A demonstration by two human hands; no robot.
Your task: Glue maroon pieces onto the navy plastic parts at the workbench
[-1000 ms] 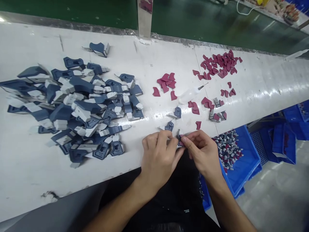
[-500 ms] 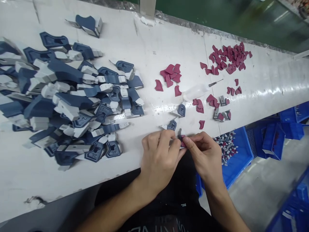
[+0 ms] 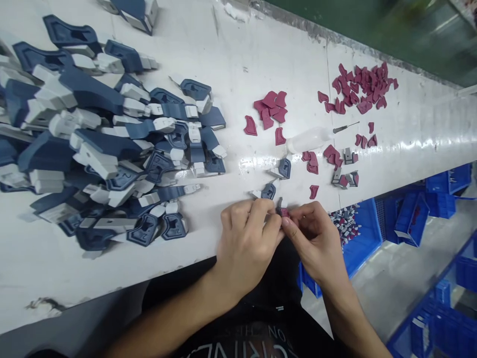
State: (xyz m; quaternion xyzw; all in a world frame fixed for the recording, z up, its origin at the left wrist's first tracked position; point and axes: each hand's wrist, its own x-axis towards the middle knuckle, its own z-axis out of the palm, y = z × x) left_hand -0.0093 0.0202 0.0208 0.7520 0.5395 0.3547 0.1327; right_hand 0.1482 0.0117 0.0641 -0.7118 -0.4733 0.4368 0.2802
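Over the table's near edge, my left hand and my right hand meet around a small grey-and-maroon plastic part. Both hands are closed on it, fingertips pinched together, and they cover most of its lower side. Just beyond my left knuckles lies a dark blue and grey plastic piece, with a similar blue piece behind it. A single maroon insert rests above my right hand. Assembled grey-and-maroon parts sit further right.
A large heap of blue and grey pieces covers the left. Maroon inserts lie in a small pile and a larger one. A clear bottle with a thin-tipped tool lies between. Below the edge stands a blue bin.
The view has shifted slightly, so the table's contents appear moved. My hands stay together on the same part, with only slight finger movement.
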